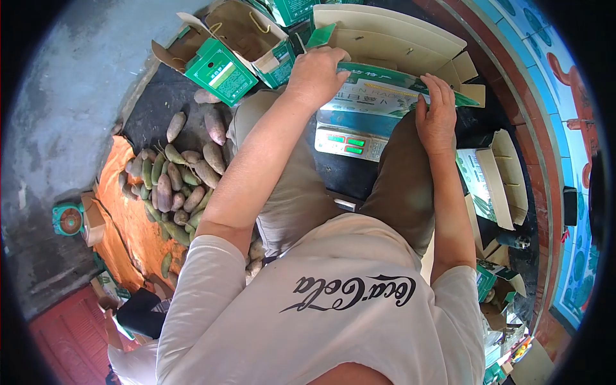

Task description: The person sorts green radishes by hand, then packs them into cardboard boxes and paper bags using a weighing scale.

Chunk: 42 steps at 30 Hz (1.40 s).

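Vegetables (165, 192) mostly on sheet (117, 221) at left, scale (370, 151) between knees (405, 144), box (391, 32) beyond its readout (345, 142) (carton (508, 183) at right)

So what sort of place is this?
Probably a small produce-packing spot: root vegetables heaped on an orange sheet, a digital scale, and green cartons standing about.

Passage, centre: narrow strip of dark floor (337, 174), bounded by left thigh (289, 186) and right thigh (404, 173), its far side closed off by scale (350, 141). Forward reach: blocked by open carton (391, 38). Forward left: obstructed by green box (221, 70). Left: access crossed by left forearm (253, 147); floor beyond taken up by heaped tubers (173, 186). Right: narrow gap beside right forearm (449, 199), limited by upright carton (491, 179).
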{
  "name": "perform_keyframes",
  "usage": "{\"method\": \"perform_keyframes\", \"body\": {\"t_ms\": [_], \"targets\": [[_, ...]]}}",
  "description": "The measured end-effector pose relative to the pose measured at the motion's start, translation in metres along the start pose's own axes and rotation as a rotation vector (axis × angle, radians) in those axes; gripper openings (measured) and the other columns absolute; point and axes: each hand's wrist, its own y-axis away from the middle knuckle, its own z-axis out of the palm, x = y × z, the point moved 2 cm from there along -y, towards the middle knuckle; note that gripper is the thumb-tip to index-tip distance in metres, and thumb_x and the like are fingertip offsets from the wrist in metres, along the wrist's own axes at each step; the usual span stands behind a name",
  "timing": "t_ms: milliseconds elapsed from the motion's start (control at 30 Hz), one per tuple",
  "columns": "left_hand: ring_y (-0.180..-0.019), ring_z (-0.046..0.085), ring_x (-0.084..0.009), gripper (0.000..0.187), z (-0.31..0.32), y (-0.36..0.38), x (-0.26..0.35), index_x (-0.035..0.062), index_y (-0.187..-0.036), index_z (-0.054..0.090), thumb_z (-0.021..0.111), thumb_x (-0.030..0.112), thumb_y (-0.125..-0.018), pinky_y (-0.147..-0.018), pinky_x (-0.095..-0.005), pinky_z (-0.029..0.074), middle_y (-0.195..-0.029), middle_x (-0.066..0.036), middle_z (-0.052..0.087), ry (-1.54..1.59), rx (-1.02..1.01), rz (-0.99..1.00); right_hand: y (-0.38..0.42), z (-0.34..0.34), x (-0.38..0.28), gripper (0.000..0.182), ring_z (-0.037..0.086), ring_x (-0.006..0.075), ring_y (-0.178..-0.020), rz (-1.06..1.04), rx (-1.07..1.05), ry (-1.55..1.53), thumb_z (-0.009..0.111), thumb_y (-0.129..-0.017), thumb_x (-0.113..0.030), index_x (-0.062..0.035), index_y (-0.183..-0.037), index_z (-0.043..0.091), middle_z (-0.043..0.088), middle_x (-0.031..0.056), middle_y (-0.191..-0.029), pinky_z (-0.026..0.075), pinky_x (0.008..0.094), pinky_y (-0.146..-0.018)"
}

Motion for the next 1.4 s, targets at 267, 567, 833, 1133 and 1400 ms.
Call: {"method": "perform_keyframes", "body": {"t_ms": [267, 567, 833, 1133, 1400], "targets": [[-0.097, 0.060, -0.0340, 0.026, -0.0007, 0.0002, 0.0004, 0.0088, -0.103, 0.063, 0.067, 0.017, -0.079, -0.086, -0.0423, 0.048, -0.105, -0.014, 0.064, 0.013, 0.006, -0.004, 0.0009, 0.0027, 0.0007, 0.040, 0.051, 0.0317, -0.112, 0.009, 0.015, -0.009, 0.061, -0.074, 0.001, -0.0068, -0.113, 0.057, 0.057, 0.0108, -0.117, 0.042, 0.0404, -0.097], [-0.096, 0.061, -0.0345, 0.028, 0.0000, -0.0008, 0.0018, 0.0078, -0.105, 0.063, 0.068, 0.017, -0.079, -0.085, -0.0423, 0.049, -0.105, -0.014, 0.064, -0.001, 0.035, 0.017, 0.0009, 0.0040, 0.0023, 0.039, 0.051, 0.0318, -0.113, 0.004, 0.029, -0.018, 0.062, -0.075, 0.001, -0.0069, -0.113, 0.057, 0.057, 0.0107, -0.117, 0.042, 0.0404, -0.097], [-0.095, 0.061, -0.0346, 0.029, 0.0025, -0.0011, 0.0032, 0.0082, -0.106, 0.063, 0.068, 0.017, -0.079, -0.084, -0.0420, 0.049, -0.105, -0.014, 0.064, -0.008, 0.055, 0.026, 0.0014, 0.0042, 0.0008, 0.039, 0.051, 0.0318, -0.114, 0.030, 0.024, -0.007, 0.062, -0.076, -0.001, -0.0072, -0.114, 0.057, 0.057, 0.0106, -0.119, 0.041, 0.0402, -0.098], [-0.095, 0.062, -0.0345, 0.027, 0.0014, -0.0010, 0.0050, 0.0090, -0.104, 0.063, 0.069, 0.017, -0.079, -0.083, -0.0421, 0.049, -0.104, -0.014, 0.064, -0.020, 0.055, 0.025, 0.0016, 0.0084, 0.0002, 0.040, 0.050, 0.0317, -0.116, 0.025, 0.056, -0.007, 0.063, -0.075, -0.001, -0.0072, -0.114, 0.057, 0.056, 0.0107, -0.121, 0.041, 0.0408, -0.099], [-0.094, 0.061, -0.0346, 0.025, 0.0009, -0.0010, 0.0050, 0.0091, -0.102, 0.063, 0.068, 0.018, -0.079, -0.083, -0.0428, 0.049, -0.102, -0.014, 0.064, -0.010, 0.049, 0.030, 0.0010, 0.0095, -0.0015, 0.041, 0.049, 0.0318, -0.118, 0.027, 0.056, 0.013, 0.063, -0.076, -0.002, -0.0069, -0.116, 0.057, 0.056, 0.0106, -0.122, 0.040, 0.0407, -0.099]]}}
